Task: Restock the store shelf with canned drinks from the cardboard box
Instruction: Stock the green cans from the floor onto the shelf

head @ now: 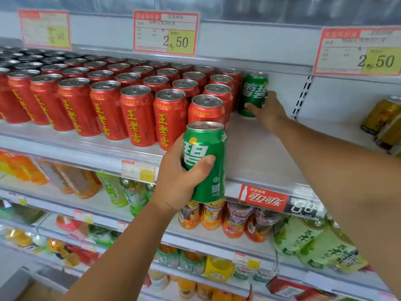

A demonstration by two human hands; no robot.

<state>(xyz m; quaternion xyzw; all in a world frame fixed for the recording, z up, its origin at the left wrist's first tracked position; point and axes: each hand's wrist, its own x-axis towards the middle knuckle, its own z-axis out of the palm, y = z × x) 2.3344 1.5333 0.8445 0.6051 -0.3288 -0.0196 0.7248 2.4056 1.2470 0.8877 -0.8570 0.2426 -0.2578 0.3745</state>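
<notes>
My left hand grips a green soda can upright in front of the shelf's front edge, just below the red cans. My right hand reaches deep onto the white shelf and holds a second green can, which stands at the back next to the last row of red cans. Its thumb and fingers wrap the can's lower half. The cardboard box is out of view.
Several rows of red cans fill the shelf's left and middle. Gold cans lie at the far right. Price tags hang from the shelf above. Lower shelves hold bottled drinks. Bare shelf lies between the red and gold cans.
</notes>
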